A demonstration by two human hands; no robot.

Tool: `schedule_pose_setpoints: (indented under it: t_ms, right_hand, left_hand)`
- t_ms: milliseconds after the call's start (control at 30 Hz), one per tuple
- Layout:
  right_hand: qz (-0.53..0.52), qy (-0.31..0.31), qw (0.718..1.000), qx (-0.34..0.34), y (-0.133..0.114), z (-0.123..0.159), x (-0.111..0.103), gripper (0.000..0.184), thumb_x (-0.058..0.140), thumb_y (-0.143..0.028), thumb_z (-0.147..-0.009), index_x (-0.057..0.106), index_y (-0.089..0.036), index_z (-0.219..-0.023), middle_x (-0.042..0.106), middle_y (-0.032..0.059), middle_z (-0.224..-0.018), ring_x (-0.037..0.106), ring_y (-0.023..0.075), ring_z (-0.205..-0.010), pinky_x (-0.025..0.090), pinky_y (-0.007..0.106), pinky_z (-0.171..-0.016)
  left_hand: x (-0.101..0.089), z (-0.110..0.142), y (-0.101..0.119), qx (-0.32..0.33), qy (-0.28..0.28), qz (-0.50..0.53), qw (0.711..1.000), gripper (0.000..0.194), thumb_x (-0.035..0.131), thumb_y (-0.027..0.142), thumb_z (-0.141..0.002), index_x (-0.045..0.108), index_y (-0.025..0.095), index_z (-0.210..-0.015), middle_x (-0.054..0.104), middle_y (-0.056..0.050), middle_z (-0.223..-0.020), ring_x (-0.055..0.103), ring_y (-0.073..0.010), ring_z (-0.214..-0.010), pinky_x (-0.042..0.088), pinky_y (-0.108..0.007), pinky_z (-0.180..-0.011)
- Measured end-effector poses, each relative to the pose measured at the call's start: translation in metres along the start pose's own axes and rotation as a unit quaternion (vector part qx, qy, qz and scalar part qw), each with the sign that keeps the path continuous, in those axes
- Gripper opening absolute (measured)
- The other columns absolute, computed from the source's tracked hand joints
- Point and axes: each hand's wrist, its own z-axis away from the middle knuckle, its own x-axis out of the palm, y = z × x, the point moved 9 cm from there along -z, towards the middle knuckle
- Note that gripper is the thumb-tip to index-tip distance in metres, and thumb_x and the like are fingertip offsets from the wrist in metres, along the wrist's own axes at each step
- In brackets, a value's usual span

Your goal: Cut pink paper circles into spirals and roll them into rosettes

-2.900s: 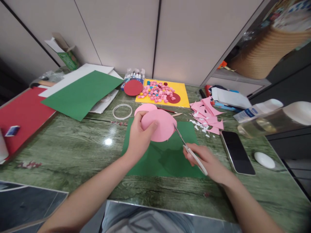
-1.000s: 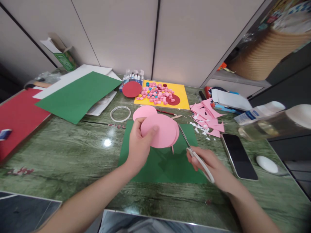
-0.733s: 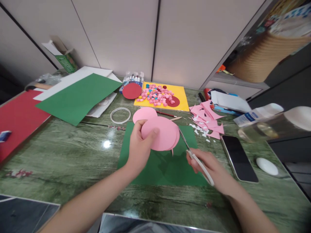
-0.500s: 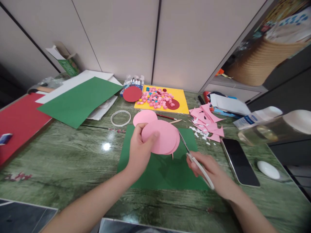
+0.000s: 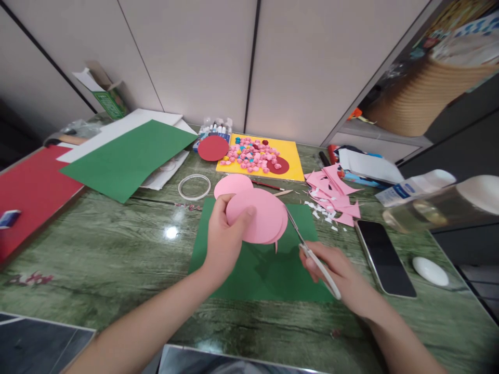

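My left hand (image 5: 228, 236) pinches round pink paper discs (image 5: 261, 215), stacked slightly out of line, with the thumb on top. A thin pink strip (image 5: 276, 246) hangs from their lower edge. In my right hand (image 5: 331, 265) is a pair of scissors (image 5: 320, 270) with white handles; its blades meet the right rim of the discs. Both hands are above a green paper sheet (image 5: 268, 280). Behind the held discs lies another pink disc (image 5: 230, 184), partly covered by them.
Pink paper scraps (image 5: 331, 195) and white bits lie at right, beside a phone (image 5: 385, 259) and a white computer mouse (image 5: 430, 271). Pink pompoms (image 5: 253, 156) sit on yellow paper (image 5: 292, 150) at the back. A tape roll (image 5: 194, 177) lies left of the discs.
The view has shifted very slightly. The scissors stay at the right rim of the discs, and both hands keep nearly the same pose.
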Motion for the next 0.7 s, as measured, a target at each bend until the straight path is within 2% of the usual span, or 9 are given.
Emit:
schedule_pose_setpoints:
  t_ms: [433,700]
  right_hand:
    - [-0.021,-0.003,1.000,-0.001,-0.0006,-0.0006,0.0000,0.047,0.031,-0.058,-0.091,0.043,-0.019,-0.067,0.048,-0.0005,-0.060,0.044,0.0141,-0.058,0.029,0.026,-0.054]
    - [-0.031,0.000,1.000,0.002,-0.0007,-0.0005,-0.0007,0.047,0.032,-0.058,-0.091,0.043,-0.019,-0.067,0.047,-0.0014,-0.059,0.043,0.0137,-0.057,0.028,0.026,-0.054]
  left_hand:
    - [0.0078,0.0014,0.0003,-0.003,-0.042,-0.012,0.999,0.022,0.063,0.029,-0.077,0.052,0.020,-0.093,0.055,-0.001,-0.092,0.052,-0.0154,-0.084,0.042,-0.026,-0.073]
    - [0.0080,0.0012,0.0055,0.007,-0.043,-0.037,0.998,0.022,0.063,0.029,-0.076,0.051,0.021,-0.092,0.054,-0.001,-0.090,0.052,-0.0154,-0.084,0.042,-0.027,-0.074]
